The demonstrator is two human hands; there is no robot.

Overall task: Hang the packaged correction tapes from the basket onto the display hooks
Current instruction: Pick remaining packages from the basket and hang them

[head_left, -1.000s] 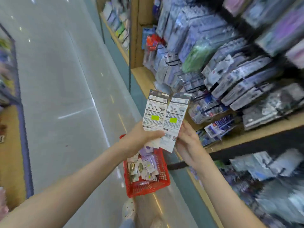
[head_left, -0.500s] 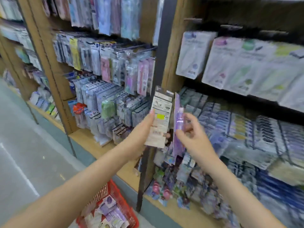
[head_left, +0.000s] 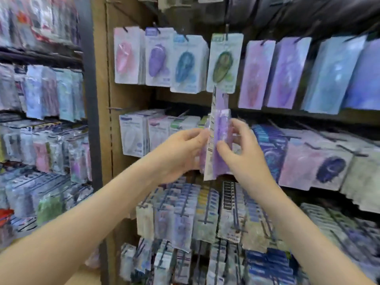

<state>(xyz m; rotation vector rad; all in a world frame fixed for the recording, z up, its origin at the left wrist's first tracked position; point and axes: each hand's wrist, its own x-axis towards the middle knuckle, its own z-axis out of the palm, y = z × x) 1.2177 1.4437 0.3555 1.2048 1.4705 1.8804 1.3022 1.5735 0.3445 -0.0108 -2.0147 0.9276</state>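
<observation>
Two purple packaged correction tapes [head_left: 219, 136] stand upright and edge-on in front of the display, held together between both hands. My left hand [head_left: 181, 150] pinches their left side. My right hand [head_left: 239, 148] grips their right side with thumb in front and fingers behind. Above them hang rows of similar packs on display hooks [head_left: 156, 27]: pink, purple [head_left: 157, 58], blue and green [head_left: 223, 62]. The basket is out of view.
A wooden upright post [head_left: 102, 120] separates this bay from a left bay full of hanging stationery [head_left: 51, 95]. Lower rows hold dense packs on hooks [head_left: 185, 212]. More purple and blue packs [head_left: 287, 73] hang at the upper right.
The view swung up from the aisle floor and red basket to the display wall. The two packs were turned from backs-facing to edge-on and brought together, raised toward the upper hooks.
</observation>
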